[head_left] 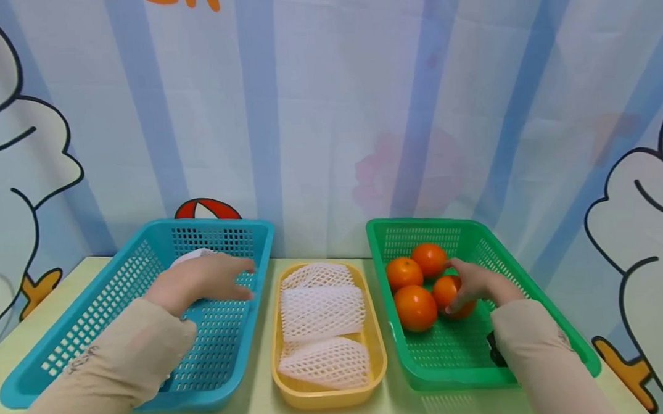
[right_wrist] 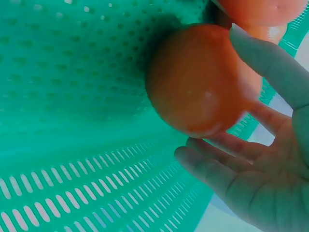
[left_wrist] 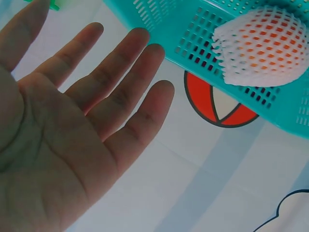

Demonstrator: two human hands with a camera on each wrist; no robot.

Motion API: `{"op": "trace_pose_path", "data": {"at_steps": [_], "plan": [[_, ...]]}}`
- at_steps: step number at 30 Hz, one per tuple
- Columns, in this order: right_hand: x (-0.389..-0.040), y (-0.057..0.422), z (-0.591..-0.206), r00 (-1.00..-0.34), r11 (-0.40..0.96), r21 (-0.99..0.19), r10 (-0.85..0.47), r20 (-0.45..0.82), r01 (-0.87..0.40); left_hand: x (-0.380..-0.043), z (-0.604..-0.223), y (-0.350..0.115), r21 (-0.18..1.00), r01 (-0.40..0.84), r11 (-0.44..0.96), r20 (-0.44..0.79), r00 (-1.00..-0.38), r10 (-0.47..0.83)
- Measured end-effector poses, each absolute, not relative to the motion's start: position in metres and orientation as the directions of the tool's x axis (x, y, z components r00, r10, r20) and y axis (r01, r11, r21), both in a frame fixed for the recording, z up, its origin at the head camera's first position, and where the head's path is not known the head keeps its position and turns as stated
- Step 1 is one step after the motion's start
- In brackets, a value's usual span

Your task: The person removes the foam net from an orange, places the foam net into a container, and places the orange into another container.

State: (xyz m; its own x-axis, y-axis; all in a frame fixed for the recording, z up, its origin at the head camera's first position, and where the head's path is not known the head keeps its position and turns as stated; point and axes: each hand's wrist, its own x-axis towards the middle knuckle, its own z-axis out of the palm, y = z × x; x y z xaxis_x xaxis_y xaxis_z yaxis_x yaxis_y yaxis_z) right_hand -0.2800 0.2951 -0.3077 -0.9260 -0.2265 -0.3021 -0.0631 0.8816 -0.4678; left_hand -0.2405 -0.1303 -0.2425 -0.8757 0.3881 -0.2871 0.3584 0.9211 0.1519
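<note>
My left hand [head_left: 204, 278] hovers over the blue basket [head_left: 216, 354], palm facing right with its fingers extended and nothing held. Inside that basket, an orange in a white foam net [left_wrist: 263, 48] lies near the far end; the head view shows only a white bit of it behind the hand. Over in the green basket [head_left: 499, 240], my right hand [head_left: 474, 283] spreads around an orange [right_wrist: 198, 82]. The thumb is at one side of the fruit and the fairly straight fingers at the other. Firm contact is hard to judge. Several oranges [head_left: 415, 308] lie left of this hand.
Between the baskets stands a yellow tray [head_left: 312, 399] holding white foam nets [head_left: 322, 312]. All three containers rest on a pale table [head_left: 256, 389]. A striped curtain [head_left: 327, 108] hangs behind them. A small dark object [head_left: 496, 349] shows beside the right sleeve.
</note>
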Motion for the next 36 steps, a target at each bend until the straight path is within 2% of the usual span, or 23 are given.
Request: {"op": "trace_pose_path", "data": {"at_steps": [4, 10, 21, 30, 36], "plan": [[-0.278, 0.297, -0.298, -0.921, 0.883, -0.459, -0.252, -0.297, -0.093, -0.24, -0.244, -0.136, 0.133, 0.347, 0.928, -0.274, -0.887, 0.371], [-0.275, 0.307, -0.276, -0.922, 0.88, -0.446, -0.295, -0.251, -0.161, -0.242, -0.245, -0.144, 0.172, 0.334, 0.927, -0.28, -0.885, 0.371], [-0.258, 0.349, -0.25, -0.93, 0.9, -0.408, -0.269, -0.25, -0.151, -0.243, -0.244, -0.177, 0.207, 0.367, 0.907, -0.253, -0.875, 0.412], [-0.239, 0.377, -0.247, -0.941, 0.938, -0.306, -0.243, -0.236, -0.166, -0.243, -0.25, -0.215, 0.169, 0.31, 0.936, -0.294, -0.89, 0.348], [-0.233, 0.391, -0.252, -0.935, 0.939, -0.312, -0.233, -0.268, -0.144, -0.242, -0.257, -0.235, 0.178, 0.283, 0.943, -0.328, -0.886, 0.328]]}}
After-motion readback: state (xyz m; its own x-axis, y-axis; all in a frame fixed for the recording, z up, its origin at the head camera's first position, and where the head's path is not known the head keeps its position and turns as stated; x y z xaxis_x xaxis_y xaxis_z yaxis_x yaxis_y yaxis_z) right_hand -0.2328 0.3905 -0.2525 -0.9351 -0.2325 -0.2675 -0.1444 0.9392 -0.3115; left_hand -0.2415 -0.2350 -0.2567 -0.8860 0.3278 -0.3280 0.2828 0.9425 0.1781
